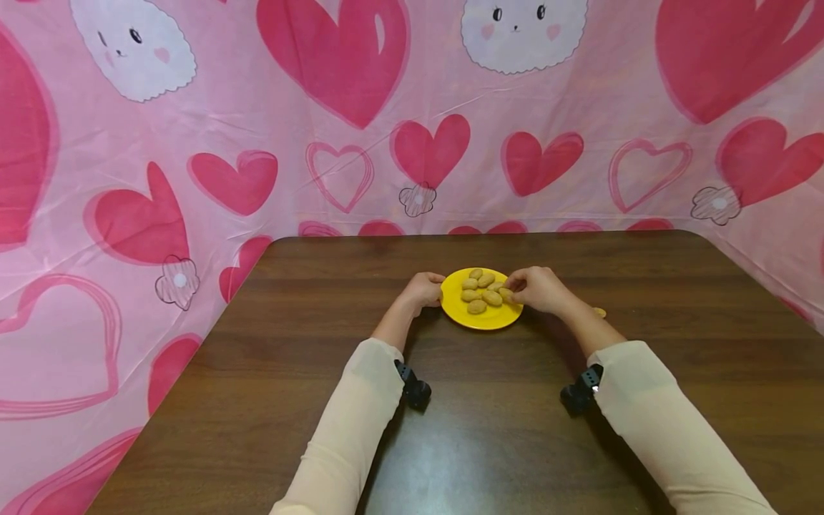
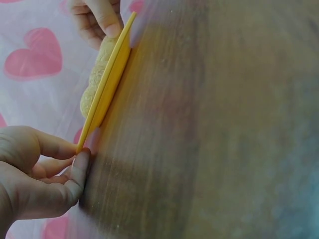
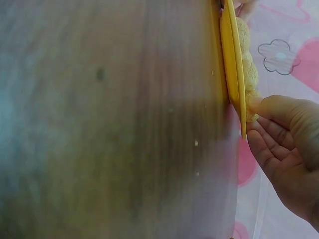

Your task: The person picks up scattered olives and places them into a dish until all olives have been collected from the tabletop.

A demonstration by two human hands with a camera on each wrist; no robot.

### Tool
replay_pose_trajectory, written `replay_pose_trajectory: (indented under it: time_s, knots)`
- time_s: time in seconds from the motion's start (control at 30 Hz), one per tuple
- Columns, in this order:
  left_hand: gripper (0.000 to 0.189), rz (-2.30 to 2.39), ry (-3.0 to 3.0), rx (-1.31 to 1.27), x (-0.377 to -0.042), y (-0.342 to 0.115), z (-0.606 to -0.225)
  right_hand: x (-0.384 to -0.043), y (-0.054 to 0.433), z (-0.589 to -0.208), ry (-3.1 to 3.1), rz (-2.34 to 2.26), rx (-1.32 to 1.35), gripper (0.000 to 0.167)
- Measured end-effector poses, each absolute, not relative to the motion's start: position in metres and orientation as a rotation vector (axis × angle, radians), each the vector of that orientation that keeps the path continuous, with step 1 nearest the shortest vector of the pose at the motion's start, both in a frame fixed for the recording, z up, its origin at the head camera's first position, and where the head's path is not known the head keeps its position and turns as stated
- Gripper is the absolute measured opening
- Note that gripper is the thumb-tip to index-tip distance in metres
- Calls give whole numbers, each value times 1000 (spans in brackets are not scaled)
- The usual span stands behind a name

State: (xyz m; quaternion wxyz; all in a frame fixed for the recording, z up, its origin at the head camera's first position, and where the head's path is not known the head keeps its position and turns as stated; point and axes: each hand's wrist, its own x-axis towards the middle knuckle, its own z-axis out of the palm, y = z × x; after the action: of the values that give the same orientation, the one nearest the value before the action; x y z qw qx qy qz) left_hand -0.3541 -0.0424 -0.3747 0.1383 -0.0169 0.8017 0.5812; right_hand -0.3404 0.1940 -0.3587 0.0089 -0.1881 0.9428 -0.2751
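Note:
A round yellow plate lies on the table, bearing several small tan oval pieces with a rough, mottled surface; their exact kind is unclear. My left hand pinches the plate's left rim, thumb above and fingers beneath, as the left wrist view shows. At the opposite rim, my right hand pinches a tan oval piece at the plate's right edge. Its thumb is on the piece, and the other fingers are close by the rim. Part of that piece is hidden behind the fingers.
Another tan piece lies on the brown wooden table, just beyond my right forearm. A pink cloth with hearts hangs behind the table and along its sides. Each sleeve cuff has a small black camera strapped on.

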Motion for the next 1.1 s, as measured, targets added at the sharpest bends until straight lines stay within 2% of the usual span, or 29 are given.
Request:
replay_pose_trajectory:
  time_s: [1.1]
  knots:
    - [37, 1680, 2326, -44, -354, -43, -375, -343, 182, -358, 2957, -757, -529, 21]
